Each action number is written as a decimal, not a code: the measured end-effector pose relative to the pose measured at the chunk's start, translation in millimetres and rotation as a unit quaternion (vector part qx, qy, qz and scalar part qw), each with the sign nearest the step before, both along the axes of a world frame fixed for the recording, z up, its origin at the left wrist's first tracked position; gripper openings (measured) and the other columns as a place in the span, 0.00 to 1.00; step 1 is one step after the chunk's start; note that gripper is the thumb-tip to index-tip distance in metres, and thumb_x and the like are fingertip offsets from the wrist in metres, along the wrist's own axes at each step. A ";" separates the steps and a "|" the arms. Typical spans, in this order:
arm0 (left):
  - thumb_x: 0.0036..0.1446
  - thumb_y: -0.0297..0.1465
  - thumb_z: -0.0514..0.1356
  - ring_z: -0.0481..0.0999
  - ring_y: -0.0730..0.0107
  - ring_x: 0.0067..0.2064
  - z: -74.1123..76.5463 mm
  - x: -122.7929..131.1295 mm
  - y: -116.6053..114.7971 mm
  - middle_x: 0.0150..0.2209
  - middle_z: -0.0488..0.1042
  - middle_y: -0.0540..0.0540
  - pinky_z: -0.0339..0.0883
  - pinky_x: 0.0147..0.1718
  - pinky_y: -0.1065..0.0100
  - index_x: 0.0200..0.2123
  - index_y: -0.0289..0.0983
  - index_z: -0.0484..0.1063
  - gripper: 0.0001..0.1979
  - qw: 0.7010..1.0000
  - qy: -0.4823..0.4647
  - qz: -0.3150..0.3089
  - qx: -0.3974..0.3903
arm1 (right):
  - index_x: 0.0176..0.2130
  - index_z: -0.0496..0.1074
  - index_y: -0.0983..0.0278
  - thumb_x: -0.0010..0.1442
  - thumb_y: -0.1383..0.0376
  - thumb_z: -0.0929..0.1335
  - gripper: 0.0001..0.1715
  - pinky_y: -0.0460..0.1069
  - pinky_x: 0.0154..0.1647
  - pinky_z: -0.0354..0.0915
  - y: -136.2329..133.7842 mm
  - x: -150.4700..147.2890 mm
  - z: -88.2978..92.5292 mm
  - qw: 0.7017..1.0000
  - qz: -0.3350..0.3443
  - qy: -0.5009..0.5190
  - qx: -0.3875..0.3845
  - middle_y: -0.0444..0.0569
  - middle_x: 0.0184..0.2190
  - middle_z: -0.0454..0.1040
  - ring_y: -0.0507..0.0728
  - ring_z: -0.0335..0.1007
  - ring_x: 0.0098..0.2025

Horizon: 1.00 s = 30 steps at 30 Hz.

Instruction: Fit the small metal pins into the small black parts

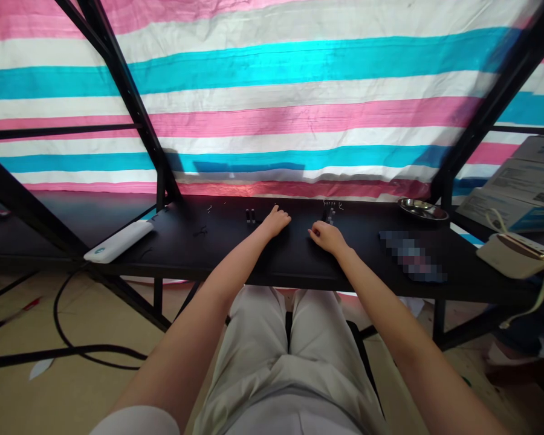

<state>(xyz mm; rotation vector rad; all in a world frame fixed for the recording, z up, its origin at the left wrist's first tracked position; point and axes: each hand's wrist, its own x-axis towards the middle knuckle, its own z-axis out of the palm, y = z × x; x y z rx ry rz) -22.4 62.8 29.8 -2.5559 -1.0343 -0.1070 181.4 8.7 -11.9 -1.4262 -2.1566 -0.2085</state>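
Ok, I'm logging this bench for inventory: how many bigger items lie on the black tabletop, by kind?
White flat device: 1
Metal dish: 1
Blurred-out item: 1
Cream pouch with cord: 1
Small dark parts: too tiny to count
Total: 4

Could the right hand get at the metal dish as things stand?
Probably yes: the right hand lies on the table, and nothing stands between it and the metal dish to its right.
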 end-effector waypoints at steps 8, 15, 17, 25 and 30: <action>0.53 0.17 0.47 0.67 0.64 0.45 -6.9 17.1 -25.0 0.41 0.73 0.43 0.47 0.53 0.52 0.42 0.37 0.70 0.19 0.993 -0.077 -0.083 -0.045 | 0.28 0.66 0.62 0.59 0.61 0.61 0.11 0.46 0.26 0.51 1.5 1.7 -2.7 1.000 -0.009 0.004 0.003 0.46 0.28 0.68 0.51 0.62 0.28; 0.51 0.16 0.50 0.61 0.60 0.54 1.0 -3.9 -16.1 0.52 0.68 0.42 0.47 0.53 0.51 0.51 0.40 0.65 0.25 0.990 -0.116 0.004 -0.084 | 0.28 0.66 0.62 0.60 0.60 0.61 0.12 0.46 0.27 0.51 0.2 0.4 -1.7 1.000 -0.006 0.004 -0.009 0.47 0.29 0.69 0.51 0.62 0.28; 0.50 0.16 0.51 0.60 0.58 0.55 1.6 -10.5 -12.3 0.53 0.67 0.41 0.47 0.53 0.50 0.53 0.40 0.63 0.27 0.990 -0.094 0.027 -0.099 | 0.29 0.66 0.62 0.60 0.60 0.61 0.12 0.46 0.27 0.52 -0.4 -0.2 -1.2 1.000 -0.004 0.004 -0.009 0.47 0.29 0.69 0.51 0.63 0.28; 0.55 0.22 0.53 0.66 0.59 0.48 -3.7 -5.7 -22.7 0.43 0.71 0.41 0.51 0.48 0.54 0.38 0.35 0.70 0.09 0.990 -0.088 0.050 -0.095 | 0.30 0.67 0.62 0.60 0.60 0.60 0.12 0.46 0.27 0.54 -1.6 -1.1 -1.0 1.000 -0.007 -0.007 -0.009 0.47 0.30 0.69 0.52 0.64 0.29; 0.58 0.24 0.52 0.67 0.62 0.46 -18.6 9.0 -45.5 0.42 0.71 0.44 0.52 0.47 0.56 0.40 0.37 0.69 0.09 0.983 -0.167 0.026 -0.074 | 0.41 0.68 0.63 0.63 0.57 0.59 0.15 0.46 0.31 0.58 -4.0 -8.7 -1.5 0.999 0.036 0.000 0.012 0.49 0.37 0.71 0.53 0.68 0.34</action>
